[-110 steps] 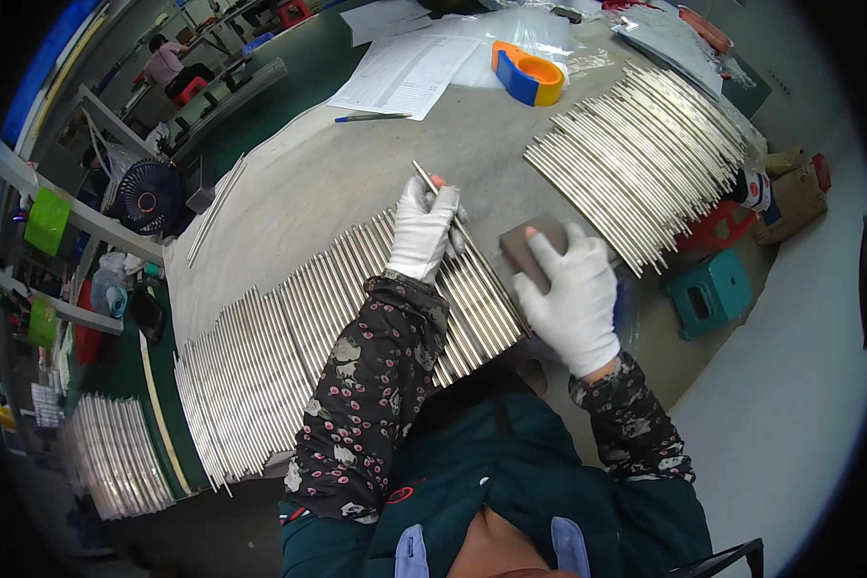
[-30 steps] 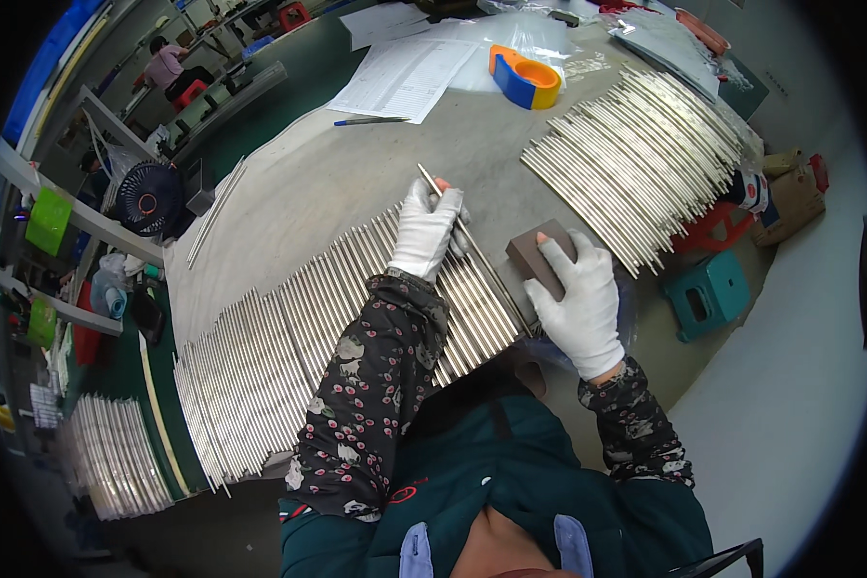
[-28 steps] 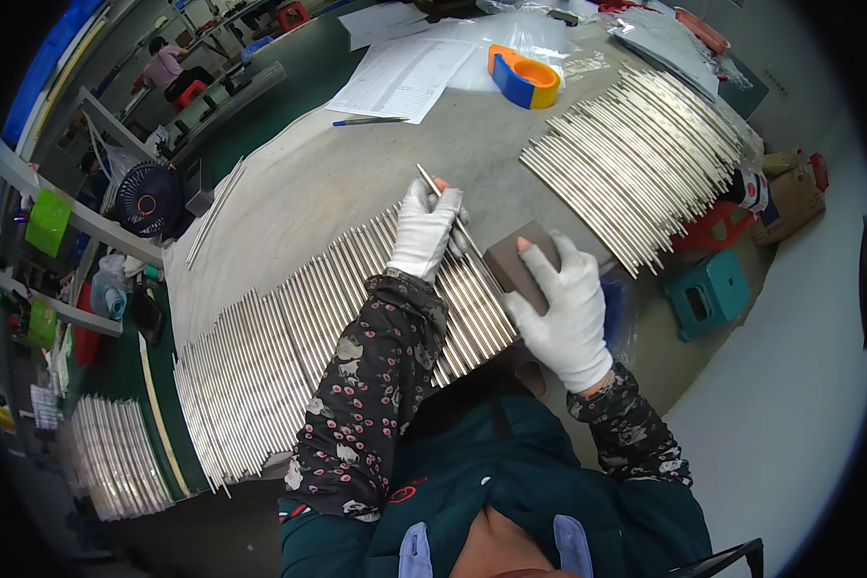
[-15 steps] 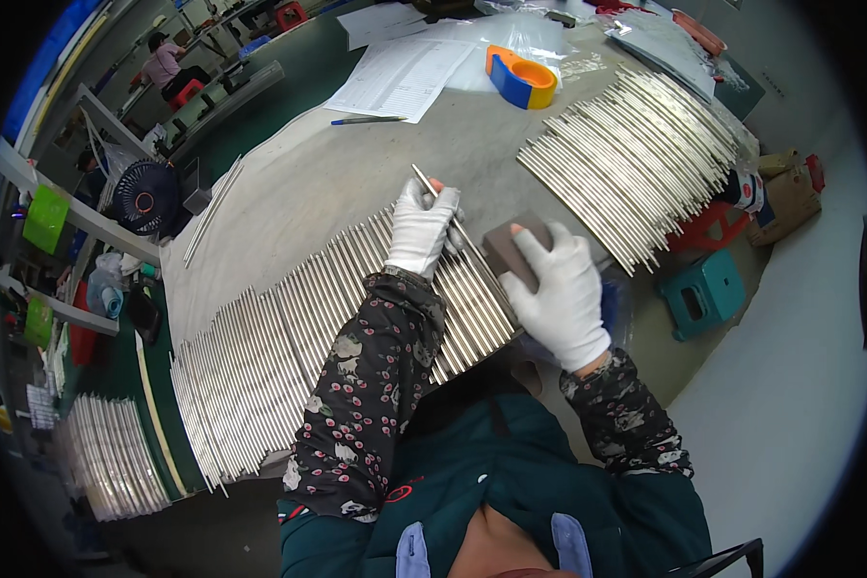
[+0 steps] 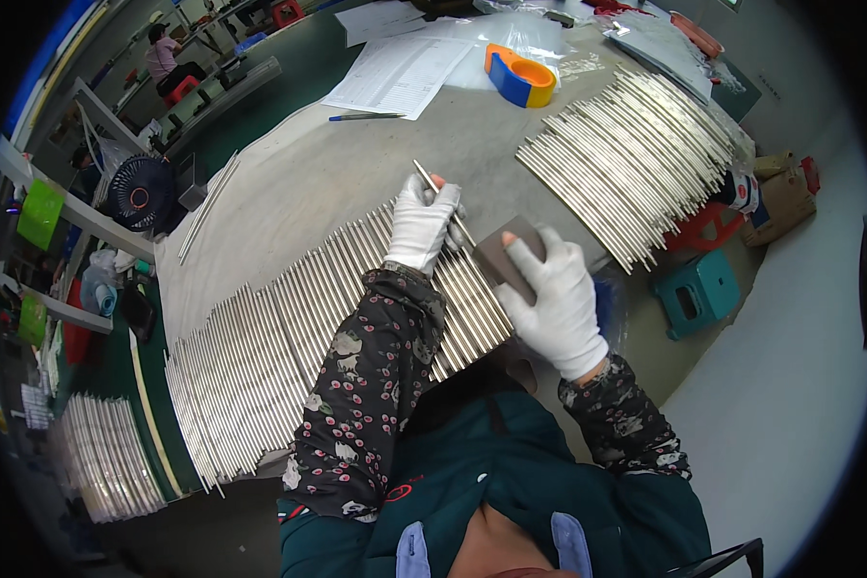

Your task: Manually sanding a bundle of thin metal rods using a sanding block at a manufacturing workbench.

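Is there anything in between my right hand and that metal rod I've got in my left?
Yes: the brown block in your right hand lies between its fingers and the rod in your left hand. Nothing else visible stands between; whether block and rod touch is unclear.

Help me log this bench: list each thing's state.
Thin silver metal rod: held in white-gloved left hand
Brown rectangular block: gripped by white-gloved right hand
Blue-and-orange tape dispenser: set down
Upper-right silver rods: lying side by side
Teal plastic stool: unoccupied
Round black fan: spinning unclear
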Demonstrator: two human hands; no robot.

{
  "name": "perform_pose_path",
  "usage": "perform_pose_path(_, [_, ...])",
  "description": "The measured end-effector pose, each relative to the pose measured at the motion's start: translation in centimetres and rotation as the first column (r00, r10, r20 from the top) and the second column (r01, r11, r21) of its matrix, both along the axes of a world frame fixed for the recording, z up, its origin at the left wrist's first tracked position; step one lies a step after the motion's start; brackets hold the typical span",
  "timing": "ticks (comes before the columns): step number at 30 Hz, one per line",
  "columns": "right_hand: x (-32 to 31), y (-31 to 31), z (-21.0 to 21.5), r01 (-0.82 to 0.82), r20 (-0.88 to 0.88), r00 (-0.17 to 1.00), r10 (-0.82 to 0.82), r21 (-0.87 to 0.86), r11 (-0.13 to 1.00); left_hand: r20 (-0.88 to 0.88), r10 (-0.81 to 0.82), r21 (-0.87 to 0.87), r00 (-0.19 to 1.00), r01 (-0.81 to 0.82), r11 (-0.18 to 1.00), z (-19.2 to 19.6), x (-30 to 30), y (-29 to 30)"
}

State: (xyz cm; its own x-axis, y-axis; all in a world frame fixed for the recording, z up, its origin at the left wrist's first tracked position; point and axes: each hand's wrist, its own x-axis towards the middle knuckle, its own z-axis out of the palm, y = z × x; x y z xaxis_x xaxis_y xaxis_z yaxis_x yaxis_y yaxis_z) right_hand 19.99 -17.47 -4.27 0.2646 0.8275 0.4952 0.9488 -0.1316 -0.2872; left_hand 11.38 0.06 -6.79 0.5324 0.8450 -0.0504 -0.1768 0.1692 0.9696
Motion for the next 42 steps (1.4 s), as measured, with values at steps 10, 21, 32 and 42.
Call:
perform_pose_path(10, [2.6,0.2,-0.4,0.182,0.013,0.983,-0.182,-0.111,0.977,-0.02,-0.017,0.025,1.0,0.017,1.0,0.2,0.4,0.2])
perform_pose_path(21, [1.3,-0.4,-0.2,0.083,0.035,0.996,-0.084,0.021,0.996,-0.078,0.025,0.023,0.997,-0.023,0.999,-0.1,0.4,0.2])
perform_pose_path(32, [4.1,2.0,-1.8,0.162,0.109,0.98,-0.165,0.035,0.986,-0.096,0.05,0.037,0.994,-0.046,0.998,-0.3,0.2,0.1])
perform_pose_path(42, [4.4,3.6,-3.2,0.062,0.122,0.99,-0.075,0.112,0.992,-0.319,0.089,0.112,0.944,-0.056,0.992,0.1,0.6,1.2])
